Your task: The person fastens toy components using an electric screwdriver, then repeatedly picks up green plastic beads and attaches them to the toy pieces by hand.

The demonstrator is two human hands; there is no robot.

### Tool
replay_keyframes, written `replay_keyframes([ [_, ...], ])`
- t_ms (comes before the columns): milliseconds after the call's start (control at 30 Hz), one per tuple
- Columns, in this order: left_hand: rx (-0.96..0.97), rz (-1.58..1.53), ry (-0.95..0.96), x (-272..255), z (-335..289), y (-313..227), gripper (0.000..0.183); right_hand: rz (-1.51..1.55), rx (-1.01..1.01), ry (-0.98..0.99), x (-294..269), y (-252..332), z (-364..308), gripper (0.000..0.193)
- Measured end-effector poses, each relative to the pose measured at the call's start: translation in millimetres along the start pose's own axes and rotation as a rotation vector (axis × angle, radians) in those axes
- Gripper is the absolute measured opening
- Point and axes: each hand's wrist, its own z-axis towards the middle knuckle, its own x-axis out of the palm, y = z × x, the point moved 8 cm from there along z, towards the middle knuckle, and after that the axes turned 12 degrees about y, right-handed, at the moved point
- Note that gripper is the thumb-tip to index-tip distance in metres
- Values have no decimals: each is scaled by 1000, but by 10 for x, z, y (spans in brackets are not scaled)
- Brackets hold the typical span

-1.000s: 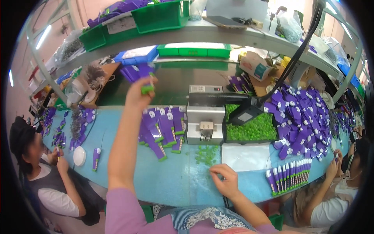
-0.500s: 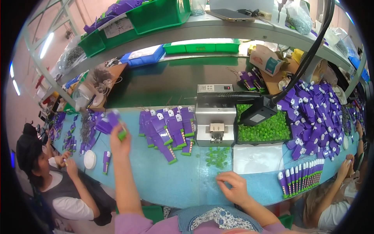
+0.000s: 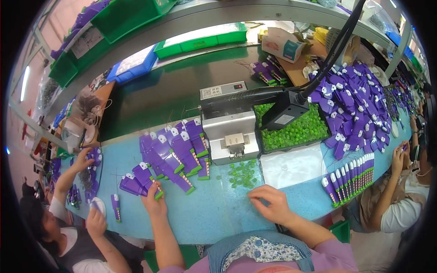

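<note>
At our big blue table [image 3: 195, 223], just left of the spread-out purple pieces [image 3: 163, 152], we should keep the purple bunch [image 3: 142, 173] neat, our left hand [image 3: 155, 204] gently pinching near its green ends [image 3: 159, 195], our right hand [image 3: 274, 207] loosely curled, seemingly empty.

Left forearm [image 3: 168, 243] bare, rising steeply from lower edge, leaning slightly leftward toward top. Left wrist [image 3: 159, 218] nearly straight, carrying forearm's line upward. Left hand [image 3: 154, 201] at its end, fingers [image 3: 151, 190] bent and closed in pinch grip. Right forearm [image 3: 314, 231] bare too, lying at shallower slant, running up and leftward from lower right. Right hand [image 3: 272, 204] well apart from left, back turned upward, fingers loosely curled, pointing leftward (whether thumb meets fingertips, hard to tell).
</note>
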Motion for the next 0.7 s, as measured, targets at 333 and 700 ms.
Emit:
replay_keyframes([
  [333,8,280,-36,61,-37,-83,25,5,-34,68,112,56,87,16],
  [700,-82,186,-62,199,-123,-238,25,-11,59,12,101,-55,10,13],
])
